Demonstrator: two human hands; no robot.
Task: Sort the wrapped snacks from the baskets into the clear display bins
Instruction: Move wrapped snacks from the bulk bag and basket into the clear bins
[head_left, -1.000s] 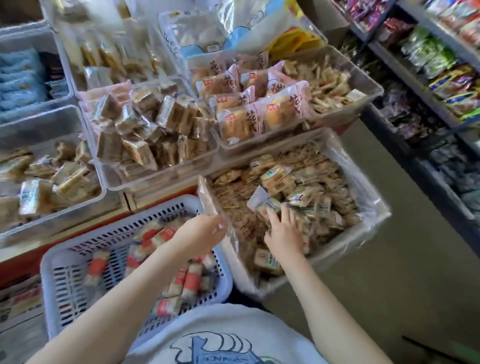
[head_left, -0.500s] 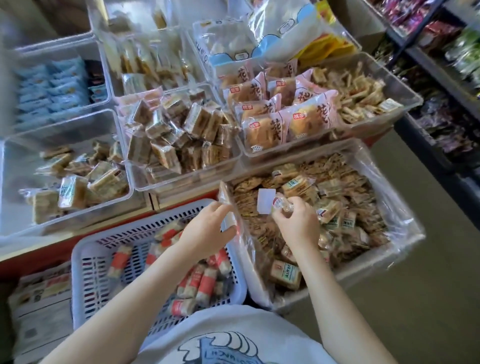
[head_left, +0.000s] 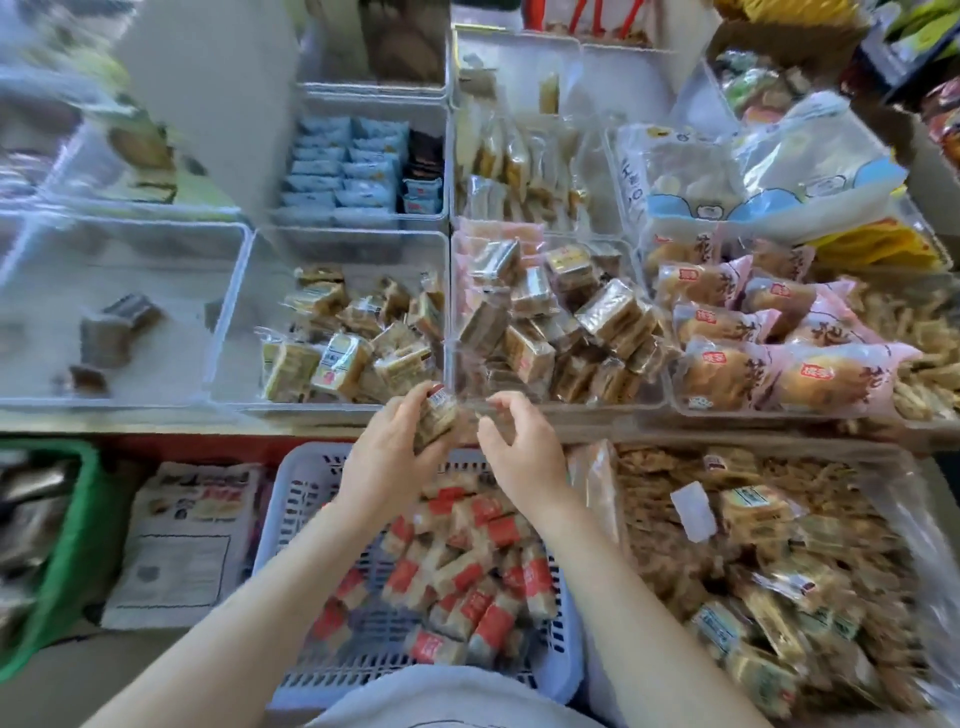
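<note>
Light: bright, even, soft shadows
Glare: pale sheen on far clear bins (head_left: 343, 244)
Blur: edges smeared, wide-angle bending

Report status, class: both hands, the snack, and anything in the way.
Left hand grips wrapped snack. Right hand open, empty, beside it. Both above white basket, before clear bin. Nothing blocking.

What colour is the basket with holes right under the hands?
The slotted basket is pale lavender-blue, seen best in the head view.
</note>
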